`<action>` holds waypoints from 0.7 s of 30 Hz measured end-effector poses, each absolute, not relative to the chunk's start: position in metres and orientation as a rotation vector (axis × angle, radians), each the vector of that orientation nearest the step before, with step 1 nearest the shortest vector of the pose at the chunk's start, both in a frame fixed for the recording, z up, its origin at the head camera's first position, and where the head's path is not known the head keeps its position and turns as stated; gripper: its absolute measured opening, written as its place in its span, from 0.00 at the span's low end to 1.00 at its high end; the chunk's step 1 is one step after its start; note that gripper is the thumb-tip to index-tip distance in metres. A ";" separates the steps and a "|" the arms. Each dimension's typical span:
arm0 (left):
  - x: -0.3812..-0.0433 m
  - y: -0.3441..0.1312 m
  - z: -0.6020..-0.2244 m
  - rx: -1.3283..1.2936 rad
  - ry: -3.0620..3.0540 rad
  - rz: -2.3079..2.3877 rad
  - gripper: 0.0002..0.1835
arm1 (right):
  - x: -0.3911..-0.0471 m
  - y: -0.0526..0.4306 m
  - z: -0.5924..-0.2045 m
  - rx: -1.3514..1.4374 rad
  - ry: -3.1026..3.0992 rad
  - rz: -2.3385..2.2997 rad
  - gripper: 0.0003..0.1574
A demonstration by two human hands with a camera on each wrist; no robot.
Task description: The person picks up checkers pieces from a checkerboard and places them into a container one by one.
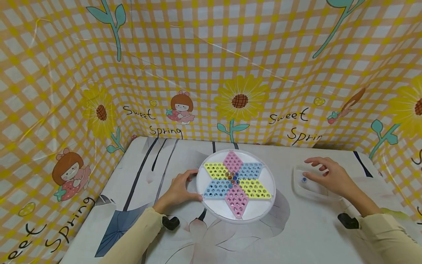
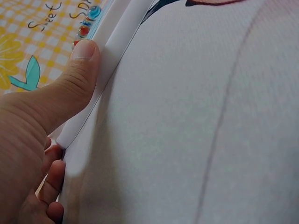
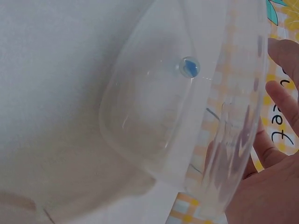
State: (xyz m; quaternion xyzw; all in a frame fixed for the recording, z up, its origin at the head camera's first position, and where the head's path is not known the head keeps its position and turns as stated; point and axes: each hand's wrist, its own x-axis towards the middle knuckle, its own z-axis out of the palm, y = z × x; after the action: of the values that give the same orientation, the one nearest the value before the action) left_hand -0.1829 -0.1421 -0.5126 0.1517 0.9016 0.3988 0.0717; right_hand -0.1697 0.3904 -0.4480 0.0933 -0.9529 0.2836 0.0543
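A round white Chinese checkers board (image 1: 257, 209) lies on the table, with a pink, yellow and blue star of holes. Several glass marbles (image 1: 233, 178) sit clustered near the star's centre. My left hand (image 1: 178, 189) grips the board's left edge; in the left wrist view the thumb (image 2: 84, 63) lies on the rim and the fingers curl beside it. To the right, my right hand (image 1: 331, 178) is held over a clear plastic container (image 1: 298, 189), fingers loosely bent and holding nothing. Inside the container lies one clear marble with a blue swirl (image 3: 189, 67).
A pale printed cloth (image 1: 138, 234) covers the table. Around the back and sides hangs a yellow checked curtain (image 1: 197, 55) with sunflowers and lettering. The container stands a little apart from the board's right side.
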 end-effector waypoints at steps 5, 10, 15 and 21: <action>-0.182 -0.142 -0.511 0.450 2.715 1.196 0.53 | -0.170 0.387 -0.445 0.302 -2.867 0.845 0.29; -0.183 -0.142 -0.511 0.445 2.718 1.185 0.53 | -0.173 0.384 -0.442 0.325 -2.846 0.828 0.28; -0.184 -0.142 -0.512 0.445 2.707 1.191 0.54 | -0.175 0.381 -0.440 0.348 -2.821 0.811 0.26; -0.183 -0.141 -0.512 0.441 2.708 1.191 0.54 | -0.180 0.374 -0.436 0.367 -2.798 0.801 0.25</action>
State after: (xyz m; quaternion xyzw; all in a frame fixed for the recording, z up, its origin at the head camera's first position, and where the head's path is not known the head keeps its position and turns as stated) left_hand -0.1834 -0.1414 -0.5122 0.1471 0.9029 0.3969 0.0751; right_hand -0.1802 0.3744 -0.4363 0.1243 -0.9486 0.2718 0.1039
